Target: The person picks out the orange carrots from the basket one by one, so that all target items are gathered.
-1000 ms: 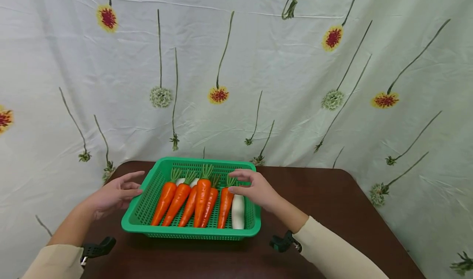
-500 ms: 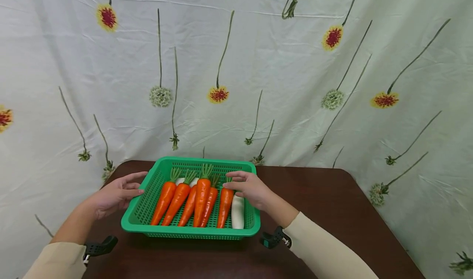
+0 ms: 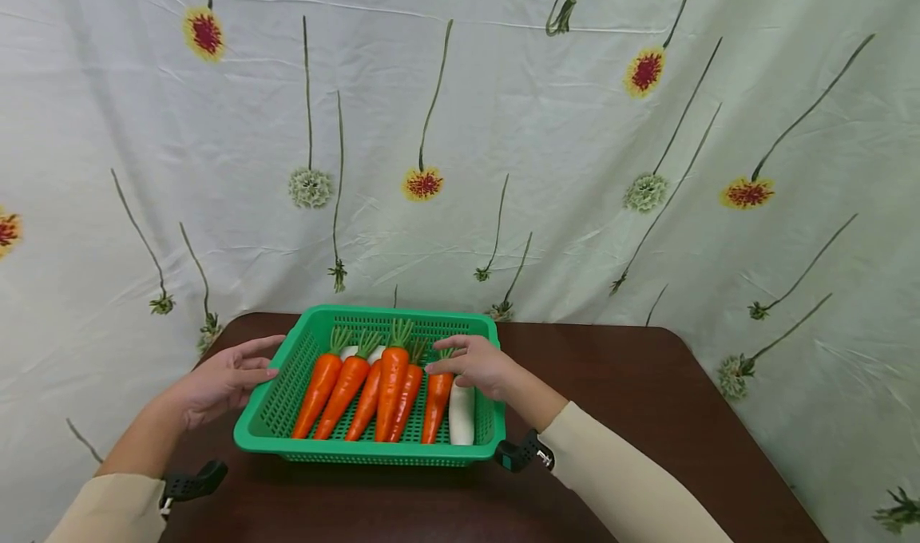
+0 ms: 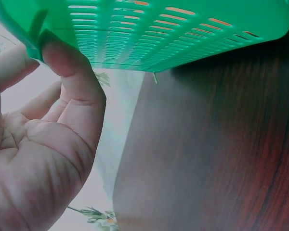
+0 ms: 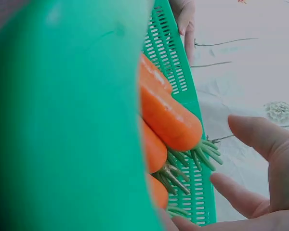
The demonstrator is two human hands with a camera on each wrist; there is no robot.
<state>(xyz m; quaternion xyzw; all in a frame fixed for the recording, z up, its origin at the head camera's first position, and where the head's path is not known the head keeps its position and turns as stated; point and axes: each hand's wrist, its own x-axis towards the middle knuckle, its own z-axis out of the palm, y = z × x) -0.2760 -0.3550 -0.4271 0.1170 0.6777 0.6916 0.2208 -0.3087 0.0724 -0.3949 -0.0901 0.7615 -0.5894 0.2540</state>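
A green plastic basket (image 3: 345,446) holds several orange carrots (image 3: 350,387) with green tops. At its left rim is my left hand (image 3: 223,385); in the left wrist view the thumb (image 4: 65,60) touches the rim, with the fingers loosely extended. Over the basket's right side hovers my right hand (image 3: 483,365), fingers apart and loosely bent above the rightmost carrot (image 3: 437,411). It partly covers that carrot's top; contact cannot be told. Beside this carrot lies a smooth white, elongated vegetable (image 3: 462,417). More white pieces (image 3: 377,354) show behind the carrot tops.
The basket stands on a dark brown table (image 3: 604,399), towards its back left. A pale curtain with printed flowers (image 3: 460,128) hangs right behind the table. Each wrist wears a black strap device (image 3: 192,483).
My right hand has moved left and slightly down, from the basket's right side to over the rightmost carrot. My left hand has shifted slightly at the left rim. The vegetables have not moved.
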